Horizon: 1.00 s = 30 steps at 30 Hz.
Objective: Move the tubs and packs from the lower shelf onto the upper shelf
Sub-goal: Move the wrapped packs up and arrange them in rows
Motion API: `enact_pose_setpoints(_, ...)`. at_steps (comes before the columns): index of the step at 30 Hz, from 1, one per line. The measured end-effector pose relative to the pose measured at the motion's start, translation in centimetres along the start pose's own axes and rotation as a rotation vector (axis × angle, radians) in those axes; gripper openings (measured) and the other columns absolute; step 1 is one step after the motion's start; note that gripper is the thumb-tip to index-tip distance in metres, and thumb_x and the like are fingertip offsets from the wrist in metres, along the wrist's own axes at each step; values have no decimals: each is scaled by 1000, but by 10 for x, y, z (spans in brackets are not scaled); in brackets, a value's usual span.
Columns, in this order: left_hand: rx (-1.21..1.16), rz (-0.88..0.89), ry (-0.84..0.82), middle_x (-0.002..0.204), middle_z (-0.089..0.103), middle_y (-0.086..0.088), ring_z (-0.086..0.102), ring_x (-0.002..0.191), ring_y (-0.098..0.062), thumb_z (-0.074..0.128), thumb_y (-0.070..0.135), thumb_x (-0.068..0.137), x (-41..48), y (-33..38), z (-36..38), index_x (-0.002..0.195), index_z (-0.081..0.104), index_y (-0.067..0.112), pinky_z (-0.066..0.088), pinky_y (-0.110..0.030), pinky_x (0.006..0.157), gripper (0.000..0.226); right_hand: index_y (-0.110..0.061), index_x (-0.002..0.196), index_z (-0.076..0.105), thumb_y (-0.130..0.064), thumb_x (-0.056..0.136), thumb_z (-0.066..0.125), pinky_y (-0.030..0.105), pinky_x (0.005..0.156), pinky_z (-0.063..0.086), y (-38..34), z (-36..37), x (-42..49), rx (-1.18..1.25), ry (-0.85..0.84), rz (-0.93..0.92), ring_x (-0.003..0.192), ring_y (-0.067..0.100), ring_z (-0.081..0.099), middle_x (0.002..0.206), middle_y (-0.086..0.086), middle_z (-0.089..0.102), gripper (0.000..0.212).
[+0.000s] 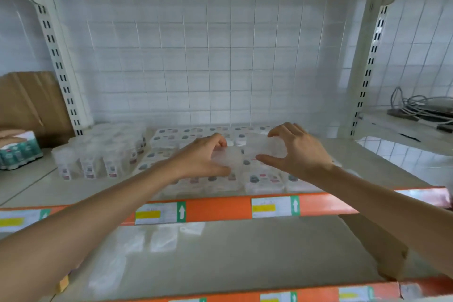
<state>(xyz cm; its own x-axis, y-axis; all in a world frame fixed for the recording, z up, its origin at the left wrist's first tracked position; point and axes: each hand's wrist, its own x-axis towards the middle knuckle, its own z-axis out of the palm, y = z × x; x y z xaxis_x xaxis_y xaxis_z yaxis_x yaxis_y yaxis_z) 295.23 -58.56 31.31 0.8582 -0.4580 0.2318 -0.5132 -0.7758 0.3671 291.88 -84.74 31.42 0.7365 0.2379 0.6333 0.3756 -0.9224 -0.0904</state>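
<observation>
The left hand (pixel 203 158) grips one clear tub (pixel 226 155) between curled fingers and thumb; the right hand (pixel 296 152) grips a second tub (pixel 266 148) likewise. Both tubs lie side by side between the hands, directly above the packs (pixel 262 180) on the upper shelf (pixel 355 162); set-down is probably straight down

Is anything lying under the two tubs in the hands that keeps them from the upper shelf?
Yes. The left hand and the right hand hold two tubs above a layer of flat packs, which covers the upper shelf right below them. Bare shelf shows to the right of the packs.
</observation>
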Motion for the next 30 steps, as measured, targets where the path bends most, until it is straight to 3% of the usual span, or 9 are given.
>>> enact_pose_setpoints(5, 57, 4, -88, 124, 50, 12, 49, 115, -9, 74, 55, 75, 43, -4, 12, 124, 46, 31, 46, -34, 98, 61, -23, 123, 56, -69, 78, 63, 31, 86, 46, 30, 17, 40, 23, -43, -33, 119, 14, 50, 123, -7, 58, 64)
enact_pose_setpoints(8, 158, 19, -132, 122, 52, 13, 50, 113, -9, 74, 55, 78, 60, -4, 14, 124, 49, 29, 44, -30, 95, 59, -26, 126, 54, -68, 81, 61, 26, 77, 36, 38, 28, 58, 29, -67, -60, 120, 10, 49, 126, -11, 54, 62)
enact_pose_setpoints(11, 79, -16, -162, 123, 56, 16, 51, 114, -5, 59, 75, 77, 71, -5, 10, 122, 57, 32, 42, -33, 101, 62, -28, 125, 53, -71, 80, 60, 26, 76, 39, 45, 43, 73, 56, -66, -66, 118, 9, 49, 125, -12, 55, 63)
enact_pose_setpoints(13, -65, -71, -60, 116, 62, 13, 56, 110, -7, 44, 81, 81, 78, -8, 7, 110, 65, 32, 43, -38, 102, 61, -25, 124, 55, -70, 79, 62, 27, 78, 44, 49, 54, 81, 104, -39, -60, 116, 10, 51, 122, -10, 56, 64)
enact_pose_setpoints(17, -339, -243, 182, 96, 71, 7, 66, 93, -10, 36, 65, 95, 108, -8, -4, 100, 69, 22, 50, -42, 96, 55, -21, 122, 57, -67, 77, 66, 32, 89, 49, 54, 73, 97, 203, -1, -82, 113, 12, 53, 120, -8, 59, 65)
enact_pose_setpoints(22, -468, -238, 18, 101, 70, -4, 70, 84, -17, 54, 54, 94, 144, -8, -9, 110, 62, 18, 54, -43, 88, 40, -18, 120, 58, -62, 76, 71, 33, 90, 49, 59, 84, 115, 279, 84, -109, 110, 14, 54, 116, -7, 60, 64)
enact_pose_setpoints(27, -758, -215, 138, 102, 71, -9, 70, 75, -17, 70, 29, 90, 163, -6, -4, 113, 63, 14, 55, -31, 73, 29, -19, 127, 52, -62, 75, 70, 27, 89, 46, 67, 90, 126, 422, 79, -13, 109, 9, 52, 121, -8, 54, 70)
enact_pose_setpoints(30, -821, -204, 167, 103, 72, -8, 73, 84, -23, 71, 25, 89, 166, -6, 1, 120, 60, 17, 54, -26, 69, 33, -25, 126, 50, -61, 87, 57, 19, 81, 43, 67, 92, 125, 679, 94, 176, 107, 1, 53, 120, -14, 56, 54)
